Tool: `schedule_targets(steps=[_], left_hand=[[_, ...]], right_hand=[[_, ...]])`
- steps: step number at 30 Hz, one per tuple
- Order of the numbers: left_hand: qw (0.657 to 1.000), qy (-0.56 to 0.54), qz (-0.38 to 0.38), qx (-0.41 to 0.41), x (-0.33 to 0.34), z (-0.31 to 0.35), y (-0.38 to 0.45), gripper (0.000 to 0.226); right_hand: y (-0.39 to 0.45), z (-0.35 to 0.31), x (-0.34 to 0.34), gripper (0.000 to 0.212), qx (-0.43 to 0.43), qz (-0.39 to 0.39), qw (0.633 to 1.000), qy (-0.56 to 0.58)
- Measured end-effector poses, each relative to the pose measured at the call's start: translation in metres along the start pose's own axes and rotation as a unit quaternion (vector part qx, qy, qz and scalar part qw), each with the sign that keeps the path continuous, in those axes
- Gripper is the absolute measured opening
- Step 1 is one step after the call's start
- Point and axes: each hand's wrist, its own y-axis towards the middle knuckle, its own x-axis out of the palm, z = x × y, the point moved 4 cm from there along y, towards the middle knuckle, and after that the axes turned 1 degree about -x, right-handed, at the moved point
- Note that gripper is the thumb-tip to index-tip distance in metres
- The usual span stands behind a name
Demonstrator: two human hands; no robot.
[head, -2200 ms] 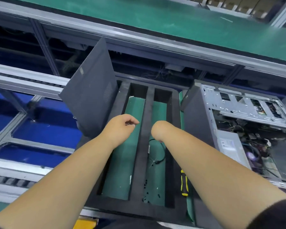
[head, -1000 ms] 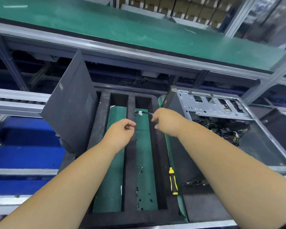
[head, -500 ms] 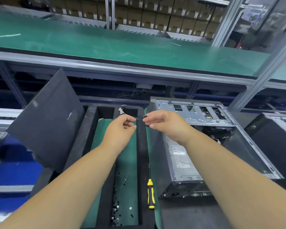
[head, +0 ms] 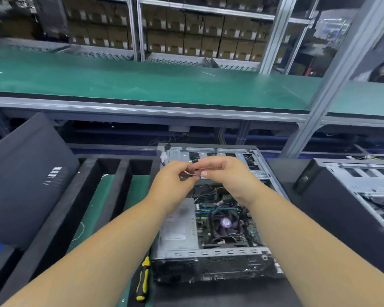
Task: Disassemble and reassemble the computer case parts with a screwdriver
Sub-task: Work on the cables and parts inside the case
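Both hands meet above the open grey metal computer case [head: 217, 244], which lies on its side on the bench. The left hand [head: 172, 185] and right hand [head: 227, 176] each pinch an end of 1 small black-and-white cable piece [head: 194, 171] (too blurred to name exactly). The yellow-and-black screwdriver [head: 143, 278] lies untouched just left of the case, beside the black foam tray [head: 60, 218].

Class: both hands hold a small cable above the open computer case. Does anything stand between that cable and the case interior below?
Nothing visible does: the cable, pinched by left hand and right hand, hangs over the open computer case, side panel off.
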Motion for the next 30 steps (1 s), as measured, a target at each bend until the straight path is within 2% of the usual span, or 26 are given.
schedule_targets(steps=[3,5,8,11,14,18,20,24,30], left_hand=[[1.000,0.007,-0.019,-0.009,0.028,0.010,0.001,0.016],[0.999,-0.003,-0.049,-0.013,0.045,0.016,-0.001,0.022],[0.994,-0.027,-0.101,-0.026,0.060,0.022,-0.004,0.017],[0.982,-0.103,-0.147,-0.060,0.070,0.028,-0.007,0.016],[0.972,-0.165,-0.139,-0.091,0.079,0.032,-0.007,0.028],[0.963,-0.201,-0.082,-0.161,0.085,0.026,-0.005,0.029],[0.953,-0.226,-0.060,-0.193,0.085,0.022,-0.004,0.029],[0.945,-0.225,-0.041,-0.232,0.085,0.015,-0.004,0.031],[0.945,-0.187,-0.044,-0.263,0.091,0.008,-0.008,0.032]], right_hand=[[-0.009,0.014,-0.029,0.034,0.014,0.010,1.000,0.004],[-0.013,0.030,-0.050,0.037,0.045,0.056,0.997,0.034],[-0.019,0.053,-0.074,0.028,0.096,0.141,0.983,0.061],[-0.025,0.069,-0.084,0.023,0.134,0.168,0.973,0.083],[-0.033,0.074,-0.091,0.029,0.171,0.198,0.964,0.043],[-0.041,0.072,-0.107,0.038,0.153,0.288,0.945,-0.018],[-0.043,0.071,-0.110,0.034,0.149,0.262,0.953,-0.013],[-0.045,0.070,-0.109,0.010,0.134,0.196,0.971,-0.003],[-0.046,0.070,-0.100,0.015,0.131,0.162,0.978,0.005]])
